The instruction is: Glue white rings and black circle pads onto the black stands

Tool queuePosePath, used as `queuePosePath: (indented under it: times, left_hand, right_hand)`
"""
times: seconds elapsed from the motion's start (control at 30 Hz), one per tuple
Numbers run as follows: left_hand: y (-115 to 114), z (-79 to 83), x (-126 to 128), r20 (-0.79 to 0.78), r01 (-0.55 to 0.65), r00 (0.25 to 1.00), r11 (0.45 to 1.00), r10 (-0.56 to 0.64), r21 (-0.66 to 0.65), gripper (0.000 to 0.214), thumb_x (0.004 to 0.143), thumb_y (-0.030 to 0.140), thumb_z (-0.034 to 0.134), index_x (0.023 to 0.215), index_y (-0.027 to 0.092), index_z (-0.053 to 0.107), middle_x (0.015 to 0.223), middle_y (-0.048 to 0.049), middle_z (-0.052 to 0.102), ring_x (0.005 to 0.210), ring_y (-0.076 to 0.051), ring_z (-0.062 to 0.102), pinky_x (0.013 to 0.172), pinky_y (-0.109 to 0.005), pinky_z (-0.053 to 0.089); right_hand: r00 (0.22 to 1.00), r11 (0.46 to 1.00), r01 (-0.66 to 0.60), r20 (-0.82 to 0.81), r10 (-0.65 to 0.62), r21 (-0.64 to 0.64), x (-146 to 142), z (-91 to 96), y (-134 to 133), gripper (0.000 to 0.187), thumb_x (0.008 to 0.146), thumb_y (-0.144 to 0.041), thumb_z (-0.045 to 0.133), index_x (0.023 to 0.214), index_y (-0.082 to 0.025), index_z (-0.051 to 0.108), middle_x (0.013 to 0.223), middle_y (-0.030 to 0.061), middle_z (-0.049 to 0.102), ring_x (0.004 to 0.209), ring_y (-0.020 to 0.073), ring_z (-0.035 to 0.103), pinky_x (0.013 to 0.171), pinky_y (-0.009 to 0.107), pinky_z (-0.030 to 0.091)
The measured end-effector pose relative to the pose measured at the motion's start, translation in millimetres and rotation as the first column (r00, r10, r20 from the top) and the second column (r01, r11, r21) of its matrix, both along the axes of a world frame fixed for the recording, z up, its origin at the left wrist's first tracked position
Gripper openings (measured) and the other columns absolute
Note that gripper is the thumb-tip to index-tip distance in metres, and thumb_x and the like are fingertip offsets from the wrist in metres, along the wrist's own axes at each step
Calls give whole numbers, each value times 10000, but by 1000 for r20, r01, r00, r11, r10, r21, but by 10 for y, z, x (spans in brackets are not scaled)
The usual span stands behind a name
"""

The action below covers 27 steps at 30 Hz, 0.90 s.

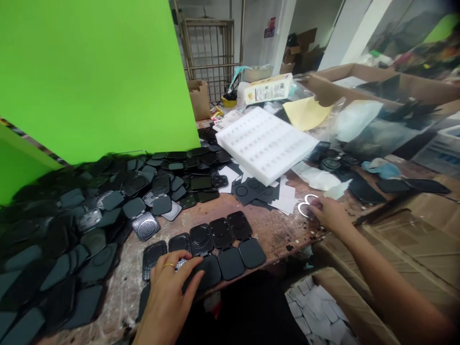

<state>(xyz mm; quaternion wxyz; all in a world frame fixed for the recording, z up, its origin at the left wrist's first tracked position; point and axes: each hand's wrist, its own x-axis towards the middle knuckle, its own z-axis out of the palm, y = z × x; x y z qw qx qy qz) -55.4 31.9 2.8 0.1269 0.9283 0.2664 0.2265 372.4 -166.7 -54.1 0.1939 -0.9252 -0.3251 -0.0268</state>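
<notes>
Along the front of the table lies a row of black hinged cases point(230, 262), opened out flat, each with a smooth half nearer me and a half with a ringed hollow farther off. My left hand point(171, 282), wearing a ring, hovers over or rests on the left part of this row. Its fingers are curved and apart, and they hide some of the cases. Off to the right, my right hand point(328, 213) pinches thin white rings point(305, 206) by their edge, just above the table. Their exact number is hard to make out.
A large heap of similar black cases point(97, 206) covers the left side, by a bright green panel point(100, 72). A white foam tray point(268, 143) rests over black cut sheets point(251, 191). Cardboard boxes point(413, 239) stand at right; one below holds white pieces point(316, 311).
</notes>
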Motion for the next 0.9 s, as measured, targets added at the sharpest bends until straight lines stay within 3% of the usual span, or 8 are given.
queuePosePath:
  times: [0.17, 0.27, 0.33, 0.43, 0.5, 0.6, 0.77, 0.9]
  left_hand:
    - [-76, 135, -31, 48, -39, 997, 963, 54, -266, 214, 890, 301, 574, 1009, 267, 749, 1030, -93, 642, 996, -281, 567, 876, -464, 451]
    - [-139, 238, 13, 70, -35, 993, 814, 93, -580, 223, 894, 351, 567, 966, 256, 755, 1022, -86, 668, 1004, -266, 600, 916, -454, 452]
    - [-198, 287, 109, 94, -1, 986, 574, 136, -819, 262, 894, 398, 571, 990, 226, 743, 1011, -88, 697, 993, -249, 634, 930, -433, 464]
    - [-300, 302, 308, 158, 144, 963, 77, 220, -987, 439, 835, 495, 653, 1125, 168, 690, 985, -102, 723, 919, -223, 678, 868, -387, 523]
    - [-350, 281, 414, 196, 233, 944, -115, 263, -966, 531, 767, 535, 725, 1118, 139, 688, 931, -95, 724, 813, -191, 688, 783, -337, 553]
    - [-363, 243, 455, 201, 264, 915, -140, 350, -954, 480, 704, 525, 791, 937, 109, 733, 785, -54, 702, 648, -129, 660, 668, -257, 549]
    - [-309, 236, 321, 197, 262, 864, -80, 463, -962, 498, 686, 553, 794, 913, 113, 752, 761, -48, 701, 663, -140, 679, 685, -253, 568]
    - [-293, 243, 243, 187, 232, 874, -47, 449, -972, 543, 719, 637, 715, 799, 100, 736, 672, -50, 679, 584, -139, 660, 619, -257, 573]
  right_hand:
    - [997, 997, -70, 27, 71, -34, -15, 198, 31, 134, 787, -217, 505, 653, -225, 500, 727, 109, 616, 704, 251, 589, 663, 357, 416]
    - [941, 926, -337, 100, 325, 168, -398, 506, 59, 98, 856, -267, 497, 781, -225, 543, 811, 117, 613, 769, 256, 597, 702, 363, 452]
    - [831, 803, -551, 67, 552, 226, -825, 725, 134, 108, 914, -277, 482, 868, -229, 568, 846, 91, 615, 799, 228, 603, 721, 334, 473]
    - [615, 602, -774, 10, 788, 195, -1524, 941, 298, 168, 953, -216, 430, 963, -239, 596, 970, 66, 634, 802, 166, 610, 718, 264, 485]
    - [473, 470, -870, -15, 881, 149, -1884, 979, 407, 214, 961, -203, 405, 1001, -242, 611, 980, 53, 639, 777, 152, 598, 676, 243, 479]
    - [373, 375, -905, -48, 927, 199, -2169, 911, 533, 222, 971, -210, 405, 1032, -239, 617, 954, 44, 636, 791, 149, 595, 679, 235, 486]
    - [578, 558, -708, -100, 810, 433, -2277, 744, 638, 148, 969, -257, 491, 967, -194, 625, 833, 39, 639, 707, 130, 601, 631, 227, 481]
    - [518, 512, -728, -123, 846, 456, -2329, 748, 684, 223, 974, -238, 490, 823, -188, 647, 723, 9, 646, 637, 108, 592, 593, 214, 447]
